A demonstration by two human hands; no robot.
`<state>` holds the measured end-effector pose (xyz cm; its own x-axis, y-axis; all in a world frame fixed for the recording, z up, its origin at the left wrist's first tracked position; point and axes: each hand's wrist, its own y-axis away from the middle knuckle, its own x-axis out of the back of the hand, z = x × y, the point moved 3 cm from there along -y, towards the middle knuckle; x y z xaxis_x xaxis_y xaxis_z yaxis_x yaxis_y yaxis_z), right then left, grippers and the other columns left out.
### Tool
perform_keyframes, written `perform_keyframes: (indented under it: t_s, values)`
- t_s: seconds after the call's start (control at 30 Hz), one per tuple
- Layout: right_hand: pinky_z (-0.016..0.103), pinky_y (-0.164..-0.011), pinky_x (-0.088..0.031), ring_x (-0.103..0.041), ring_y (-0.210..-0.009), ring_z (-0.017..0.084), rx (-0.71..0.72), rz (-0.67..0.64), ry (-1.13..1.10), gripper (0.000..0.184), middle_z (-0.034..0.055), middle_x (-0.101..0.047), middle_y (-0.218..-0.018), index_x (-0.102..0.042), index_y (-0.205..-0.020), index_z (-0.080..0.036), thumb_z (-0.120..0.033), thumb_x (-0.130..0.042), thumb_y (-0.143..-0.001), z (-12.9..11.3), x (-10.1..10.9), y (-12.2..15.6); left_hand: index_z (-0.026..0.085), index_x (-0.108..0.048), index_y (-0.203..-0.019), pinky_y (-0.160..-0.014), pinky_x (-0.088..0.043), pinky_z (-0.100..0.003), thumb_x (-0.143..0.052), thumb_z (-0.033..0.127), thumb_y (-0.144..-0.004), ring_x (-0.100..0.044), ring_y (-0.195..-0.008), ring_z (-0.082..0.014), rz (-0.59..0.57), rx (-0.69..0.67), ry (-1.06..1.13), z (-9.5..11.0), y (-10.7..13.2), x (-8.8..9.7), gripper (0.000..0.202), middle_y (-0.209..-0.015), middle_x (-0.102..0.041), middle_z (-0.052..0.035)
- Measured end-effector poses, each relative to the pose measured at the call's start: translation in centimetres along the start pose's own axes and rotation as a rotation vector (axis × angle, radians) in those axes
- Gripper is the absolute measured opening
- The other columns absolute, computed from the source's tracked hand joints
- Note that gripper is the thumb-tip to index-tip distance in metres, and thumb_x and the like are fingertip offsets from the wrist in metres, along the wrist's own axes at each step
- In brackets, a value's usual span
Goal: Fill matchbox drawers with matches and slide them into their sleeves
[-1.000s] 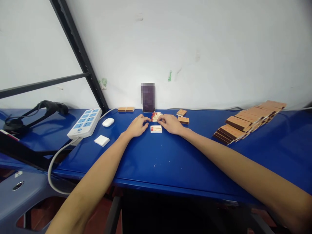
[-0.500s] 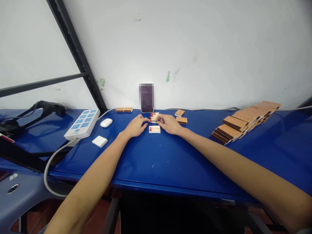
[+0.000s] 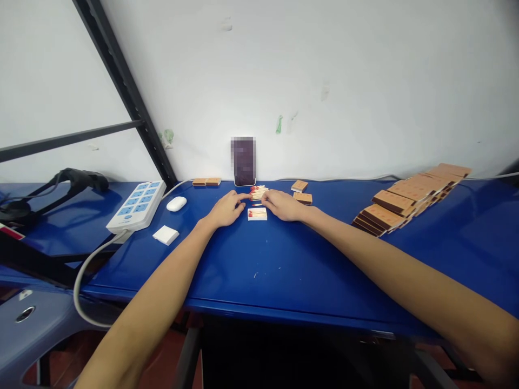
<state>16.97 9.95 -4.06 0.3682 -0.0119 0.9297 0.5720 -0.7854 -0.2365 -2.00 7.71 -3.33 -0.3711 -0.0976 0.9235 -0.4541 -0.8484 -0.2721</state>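
Both my hands rest on a blue table (image 3: 284, 259) near the wall. My left hand (image 3: 227, 208) lies with fingers curled, its fingertips reaching a small pile of red-tipped matches (image 3: 258, 192). My right hand (image 3: 281, 204) is on the other side of the pile, fingers pinched at the matches. Between the two hands, just in front of the pile, sits an open white matchbox tray (image 3: 257, 214) with a few matches in it. What each fingertip pinches is too small to see.
Brown matchbox sleeves lie by my right hand (image 3: 300, 186) and in a long fanned stack at the right (image 3: 409, 200). A white power strip (image 3: 135, 205), a white mouse (image 3: 177, 203), a white square block (image 3: 166, 235) and a standing dark phone (image 3: 243, 161) are nearby.
The hands stay at the match pile with small finger movements. The view has shifted slightly.
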Motion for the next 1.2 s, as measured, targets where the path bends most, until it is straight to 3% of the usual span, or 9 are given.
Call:
perform_keyframes:
  t_s: [0.2, 0.37, 0.5, 0.6, 0.7, 0.9, 1.07, 1.2]
  values:
    - [0.031, -0.071, -0.039, -0.057, -0.082, 0.022, -0.012, -0.108, 0.107, 0.016, 0.0127, -0.062, -0.096, -0.053, -0.092, -0.018, -0.023, -0.039, -0.097, -0.5, 0.8, 0.5, 0.027, -0.053, -0.138, -0.088, -0.044, -0.037, -0.036, 0.026, -0.095, -0.053, -0.090, -0.0215, -0.061, 0.043, -0.080, 0.2, -0.1, -0.3, 0.046, -0.093, -0.051, -0.0062]
    - [0.029, -0.073, -0.039, -0.057, -0.087, 0.021, -0.018, -0.106, 0.081, 0.018, 0.0127, -0.062, -0.100, -0.051, -0.089, -0.017, -0.021, -0.035, -0.098, -1.1, 2.3, 0.3, 0.027, -0.053, -0.137, -0.091, -0.044, -0.038, -0.036, 0.027, -0.096, -0.054, -0.094, -0.0216, -0.067, 0.036, -0.096, 0.3, 0.0, -0.3, 0.045, -0.095, -0.051, -0.0068]
    - [0.027, -0.071, -0.038, -0.057, -0.085, 0.019, 0.006, -0.088, 0.027, 0.020, 0.0123, -0.063, -0.101, -0.051, -0.090, -0.016, -0.023, -0.034, -0.100, -2.1, 4.2, 0.5, 0.022, -0.058, -0.131, -0.089, -0.045, -0.037, -0.040, 0.027, -0.095, -0.055, -0.092, -0.0210, -0.035, 0.033, -0.082, 0.4, 0.1, -0.1, 0.041, -0.095, -0.053, -0.0072]
    - [0.027, -0.066, -0.037, -0.057, -0.079, 0.019, 0.012, -0.152, 0.035, 0.022, 0.0106, -0.064, -0.093, -0.052, -0.087, -0.017, -0.024, -0.035, -0.100, -3.5, 5.0, 1.0, 0.021, -0.067, -0.119, -0.087, -0.045, -0.036, -0.045, 0.029, -0.094, -0.055, -0.089, -0.0206, 0.025, 0.035, -0.068, 0.4, 0.0, 0.0, 0.034, -0.095, -0.055, -0.0071]
    - [0.027, -0.064, -0.036, -0.059, -0.077, 0.019, 0.004, -0.249, 0.085, 0.019, 0.0096, -0.066, -0.090, -0.055, -0.086, -0.017, -0.021, -0.040, -0.098, -4.8, 4.9, 1.4, 0.022, -0.073, -0.107, -0.088, -0.045, -0.036, -0.051, 0.032, -0.092, -0.055, -0.091, -0.0208, 0.096, 0.045, -0.061, 0.3, -0.1, 0.1, 0.028, -0.096, -0.059, -0.0063]
    - [0.025, -0.066, -0.038, -0.063, -0.086, 0.020, -0.022, -0.322, 0.164, 0.022, 0.0126, -0.069, -0.099, -0.061, -0.092, -0.015, -0.020, -0.040, -0.096, -5.6, 3.4, 1.6, 0.022, -0.073, -0.106, -0.089, -0.044, -0.036, -0.054, 0.034, -0.091, -0.056, -0.092, -0.0212, 0.128, 0.080, -0.073, -0.1, -0.1, 0.1, 0.027, -0.098, -0.061, -0.0063]
    - [0.025, -0.064, -0.037, -0.062, -0.087, 0.020, -0.010, -0.290, 0.158, 0.020, 0.0117, -0.068, -0.101, -0.061, -0.092, -0.016, -0.021, -0.042, -0.094, -5.4, 3.3, 1.6, 0.023, -0.073, -0.100, -0.088, -0.044, -0.037, -0.054, 0.033, -0.091, -0.055, -0.090, -0.0212, 0.109, 0.054, -0.067, -0.1, -0.1, 0.2, 0.024, -0.096, -0.059, -0.0063]
    - [0.026, -0.061, -0.033, -0.058, -0.079, 0.018, 0.038, -0.137, 0.133, 0.017, 0.0087, -0.068, -0.096, -0.059, -0.094, -0.018, -0.022, -0.042, -0.093, -4.4, 3.9, 1.1, 0.022, -0.068, -0.100, -0.089, -0.043, -0.038, -0.051, 0.032, -0.092, -0.054, -0.089, -0.0212, 0.064, 0.039, -0.065, -0.1, -0.1, 0.2, 0.022, -0.092, -0.055, -0.0062]
